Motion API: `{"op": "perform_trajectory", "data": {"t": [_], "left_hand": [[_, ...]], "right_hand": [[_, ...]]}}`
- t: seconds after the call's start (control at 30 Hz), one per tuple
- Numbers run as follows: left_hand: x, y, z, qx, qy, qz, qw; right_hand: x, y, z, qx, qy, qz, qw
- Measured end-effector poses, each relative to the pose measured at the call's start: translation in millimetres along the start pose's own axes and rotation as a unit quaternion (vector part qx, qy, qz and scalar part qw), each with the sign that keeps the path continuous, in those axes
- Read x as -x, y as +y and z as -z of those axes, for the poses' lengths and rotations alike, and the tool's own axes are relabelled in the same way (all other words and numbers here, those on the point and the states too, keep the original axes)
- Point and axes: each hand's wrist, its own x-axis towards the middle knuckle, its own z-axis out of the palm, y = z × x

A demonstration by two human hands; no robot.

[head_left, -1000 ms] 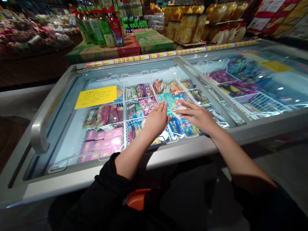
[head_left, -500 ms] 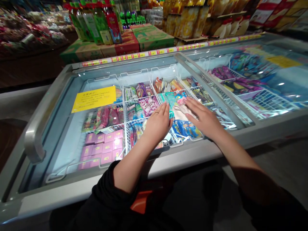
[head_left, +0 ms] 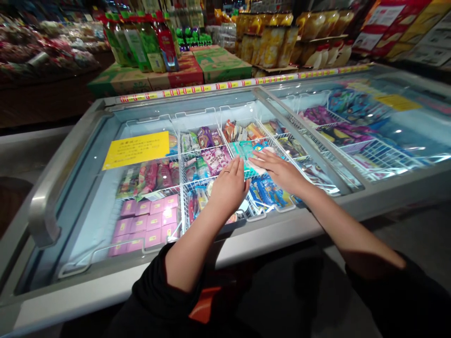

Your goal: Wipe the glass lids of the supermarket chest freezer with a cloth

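Under the right hand [head_left: 283, 172], white cloth [head_left: 258, 169], long axis hidden.

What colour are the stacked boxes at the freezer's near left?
The boxes are pink, showing best in the head view.

The person's left forearm [head_left: 193, 241] and right forearm [head_left: 347, 230] extend from the near side, angled inward. Left hand [head_left: 229, 188]: back uppermost, fingers straight, together, directed far. Right hand [head_left: 280, 171]: fingers extended leftward, slightly parted, just beside the left.
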Motion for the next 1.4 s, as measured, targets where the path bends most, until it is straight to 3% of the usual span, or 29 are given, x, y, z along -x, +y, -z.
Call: {"op": "perform_trajectory", "data": {"t": [0.17, 0.33, 0.43, 0.53, 0.67, 0.87, 1.0, 1.13, 1.23, 1.4], "left_hand": [[1, 0, -1, -0.002, 0.002, -0.009, 1.000], [0, 0, -4, 0.002, 0.015, -0.011, 1.000], [1, -2, -6, 0.007, 0.020, -0.014, 1.000], [1, -2, -7, 0.013, 0.031, -0.016, 0.999], [1, 1, -8, 0.010, 0.023, -0.010, 1.000], [0, 1, -10, 0.014, 0.023, -0.010, 1.000], [1, -2, -10, 0.019, 0.032, -0.016, 0.999], [2, -2, -9, 0.014, 0.025, -0.015, 0.999], [1, -2, -9, 0.014, 0.020, -0.012, 1.000], [1, -3, -11, 0.026, 0.028, -0.011, 0.999]], "right_hand": [[13, 1, 4, -0.002, 0.009, -0.019, 1.000], [-24, 9, -7, -0.002, 0.060, -0.073, 0.996], [-31, 2, -13, -0.020, 0.075, -0.042, 0.996], [-12, -1, -6, -0.045, 0.050, -0.008, 0.998], [5, 14, 10, -0.049, 0.056, -0.027, 0.997], [-35, 16, 0, -0.031, 0.076, -0.037, 0.996], [-28, -4, -6, -0.032, 0.046, 0.007, 0.998], [-13, 1, 2, -0.031, 0.130, -0.020, 0.991], [-26, 14, 2, -0.012, 0.208, -0.047, 0.977], [-47, 9, -10, 0.009, 0.203, -0.026, 0.979]]}}
